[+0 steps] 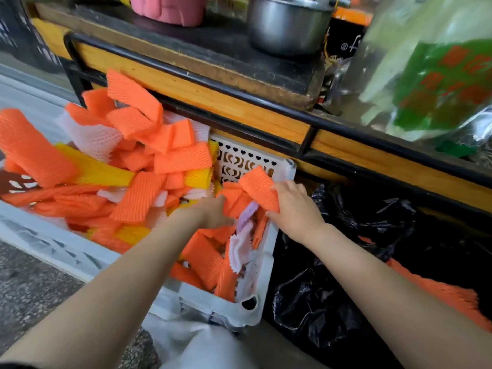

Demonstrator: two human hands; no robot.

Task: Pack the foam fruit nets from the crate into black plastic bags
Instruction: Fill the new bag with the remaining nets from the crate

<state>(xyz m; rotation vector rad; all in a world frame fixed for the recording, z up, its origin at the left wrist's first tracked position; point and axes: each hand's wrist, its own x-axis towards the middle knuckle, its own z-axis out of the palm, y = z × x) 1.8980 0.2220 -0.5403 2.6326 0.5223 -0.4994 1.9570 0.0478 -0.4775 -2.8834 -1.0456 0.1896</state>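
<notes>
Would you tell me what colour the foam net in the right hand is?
Orange: the foam net in the right hand, head view.

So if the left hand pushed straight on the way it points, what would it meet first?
Probably the orange foam nets just ahead of the left hand inside the white plastic crate, though depth is unclear.
</notes>
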